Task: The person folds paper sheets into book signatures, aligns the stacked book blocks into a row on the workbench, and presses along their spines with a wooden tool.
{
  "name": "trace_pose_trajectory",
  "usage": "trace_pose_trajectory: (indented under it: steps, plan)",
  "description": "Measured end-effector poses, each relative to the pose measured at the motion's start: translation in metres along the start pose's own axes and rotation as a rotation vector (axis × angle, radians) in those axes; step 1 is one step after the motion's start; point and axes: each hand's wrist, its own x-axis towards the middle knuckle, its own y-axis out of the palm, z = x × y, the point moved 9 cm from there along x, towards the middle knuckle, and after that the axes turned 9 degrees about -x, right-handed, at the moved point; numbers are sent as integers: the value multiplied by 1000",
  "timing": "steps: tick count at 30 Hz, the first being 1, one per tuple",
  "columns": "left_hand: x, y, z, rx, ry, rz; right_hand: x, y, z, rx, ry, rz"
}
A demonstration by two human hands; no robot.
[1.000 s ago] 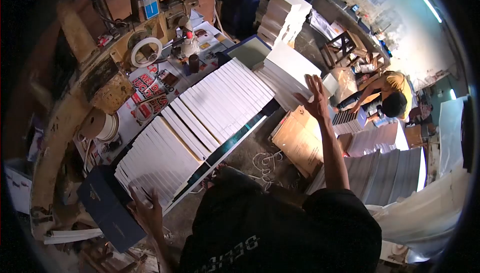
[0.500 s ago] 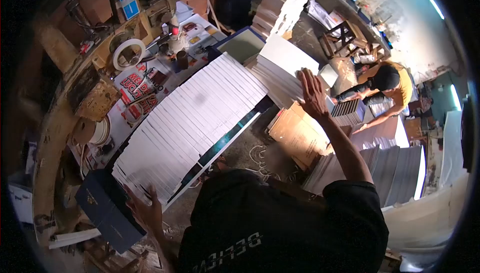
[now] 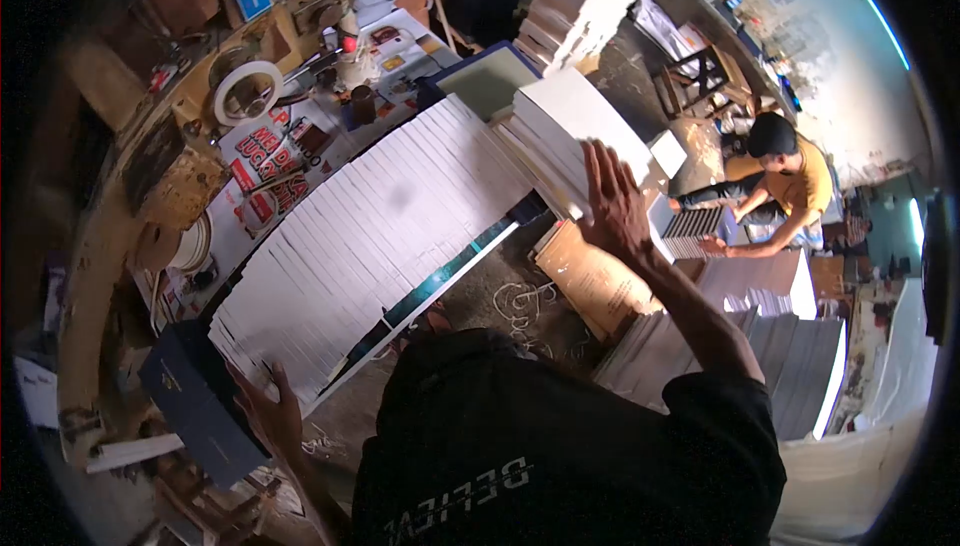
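Several things crowd the slanting row of white paper blocks [image 3: 375, 231] between the person's hands: a dark blue box [image 3: 205, 408] at its lower end, a red-lettered sheet [image 3: 268, 158] along its far side, a white stack [image 3: 580, 118] at its upper end. The left hand [image 3: 270, 404] is open beside the box and grips nothing; the right hand [image 3: 616, 208], fingers extended, overlaps the white stack without clasping it, and whether it touches cannot be told. Floor [image 3: 465, 301] lies open along the row's near edge, narrowed by loose cord [image 3: 517, 308], cardboard [image 3: 592, 281] and grey stacks [image 3: 775, 361]. Both palms are partly hidden, shadow swallows the left margin, and a co-worker [image 3: 806, 181] sits partly behind stacks.
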Motion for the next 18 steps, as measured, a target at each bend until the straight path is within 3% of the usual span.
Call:
trace_pose_trajectory:
  steps: [5, 8, 10, 11, 12, 13, 14, 16, 17, 18]
  plan:
    - [11, 9, 48, -90, -104, -100, -18, 6, 46, -120, 138, 76]
    - [23, 2, 39, -90, -168, 38, -2, 12, 48, -132, 164, 43]
    - [30, 11, 66, -191, -40, -61, 13, 18, 58, -480, 104, -74]
    - [25, 5, 55, -179, -229, -37, 11, 24, 59, -661, 48, -133]
    - [24, 13, 82, -231, -136, -131, 8, 32, 47, -457, 77, -179]
    - [19, -8, 51, -180, -154, -107, 4, 41, 34, -253, 97, -232]
    - [19, -7, 54, -261, -274, -35, 9, 35, 31, -190, 127, -58]
    - [20, -20, 50, -276, -245, -84, 17, 25, 13, -324, 211, 162]
    - [21, -19, 54, -305, -219, -62, 23, 46, -30, -391, 138, 80]
    - [24, -17, 61, -339, -189, -43, 36, 8, -36, 1, 407, 263]
